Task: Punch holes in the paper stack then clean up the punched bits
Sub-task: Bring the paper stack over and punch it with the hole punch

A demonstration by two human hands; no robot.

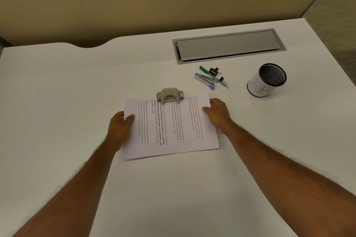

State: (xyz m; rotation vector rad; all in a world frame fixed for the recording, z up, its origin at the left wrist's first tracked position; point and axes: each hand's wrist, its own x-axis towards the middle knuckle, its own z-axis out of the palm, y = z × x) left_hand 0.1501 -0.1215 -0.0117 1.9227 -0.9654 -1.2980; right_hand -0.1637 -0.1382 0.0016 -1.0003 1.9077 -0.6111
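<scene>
My left hand [120,124] pinched one edge of the paper stack [171,129], thumb on top; my right hand [217,113] gripped the opposite edge. The stack lay on the worktop [77,92] between both hands, its far edge slid into the hole punch [169,95] just beyond them.

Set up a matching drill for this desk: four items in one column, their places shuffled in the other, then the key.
Items:
1 hole punch
2 mesh cup
3 left hand
4 right hand

Places:
A holds the paper stack at its right edge
B stands alone on the right of the desk
C sits at the stack's far edge
D holds the stack's left edge

Pairs: 1-C, 2-B, 3-D, 4-A
</scene>
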